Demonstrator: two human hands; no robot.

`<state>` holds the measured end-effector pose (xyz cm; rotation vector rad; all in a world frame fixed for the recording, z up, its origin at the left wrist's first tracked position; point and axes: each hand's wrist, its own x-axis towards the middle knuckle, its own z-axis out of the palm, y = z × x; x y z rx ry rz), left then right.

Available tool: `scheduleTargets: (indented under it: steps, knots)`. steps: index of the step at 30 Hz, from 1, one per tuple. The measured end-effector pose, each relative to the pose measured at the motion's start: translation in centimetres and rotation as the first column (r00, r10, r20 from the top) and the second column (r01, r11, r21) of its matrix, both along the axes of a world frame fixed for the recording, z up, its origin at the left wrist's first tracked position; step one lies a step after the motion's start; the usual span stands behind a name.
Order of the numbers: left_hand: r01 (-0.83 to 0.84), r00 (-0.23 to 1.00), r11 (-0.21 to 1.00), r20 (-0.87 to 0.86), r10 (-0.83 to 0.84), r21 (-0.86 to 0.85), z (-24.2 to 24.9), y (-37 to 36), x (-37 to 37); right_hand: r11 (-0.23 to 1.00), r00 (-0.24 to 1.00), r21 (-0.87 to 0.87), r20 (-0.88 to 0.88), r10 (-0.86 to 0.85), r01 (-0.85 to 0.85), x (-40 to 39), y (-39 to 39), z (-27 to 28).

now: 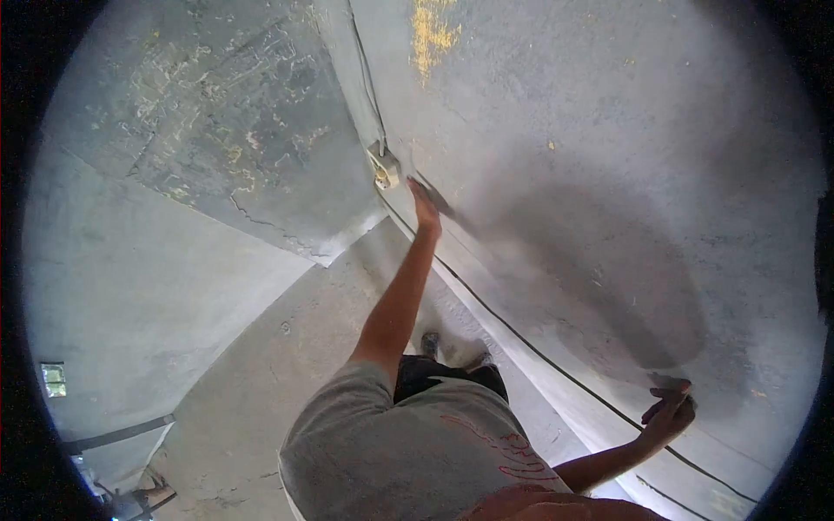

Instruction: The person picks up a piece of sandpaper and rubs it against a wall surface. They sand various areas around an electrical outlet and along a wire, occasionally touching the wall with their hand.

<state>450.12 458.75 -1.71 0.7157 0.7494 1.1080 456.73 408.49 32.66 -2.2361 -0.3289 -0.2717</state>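
My left hand reaches up to the grey wall, fingers stretched out and laid along it. Close by its fingertips is a small pale electrical box with a cable running up from it. Lower on the right, my right hand is at the same wall, its fingers apart and nothing visible in them. A dark cable slants down the wall from the box and passes behind my right hand.
A worn panel with peeling paint stands left of the corner. Below lies the concrete floor. Yellow paint marks the upper wall, and a small window shows far left. Assorted items are at the bottom left.
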Motion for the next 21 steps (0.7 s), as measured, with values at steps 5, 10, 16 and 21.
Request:
scheduleTargets:
  steps: [5, 10, 16, 21]
  knots:
    - [0.040, 0.999, 0.998, 0.006, -0.040, -0.046, -2.7, 2.8, 0.3, 0.996, 0.997, 0.061, 0.036, -0.064, 0.062, -0.3, 0.9, 0.0]
    - [0.103, 0.992, 0.980, 0.095, -0.087, -0.172, -2.0, -2.6, 0.3, 0.999, 0.999, 0.038, 0.026, -0.039, 0.038, -0.1, 0.6, 0.0]
    - [0.181, 0.957, 0.928, 0.275, -0.090, -0.327, -2.9, 0.7, 0.4, 0.999, 0.998, 0.014, 0.057, -0.038, 0.038, -0.4, 0.9, 0.3]
    - [0.307, 0.943, 0.884, 0.235, -0.234, -0.353, 1.8, -3.3, -0.6, 0.999, 1.000, 0.042, 0.011, -0.024, 0.023, -0.2, 0.2, 0.0]
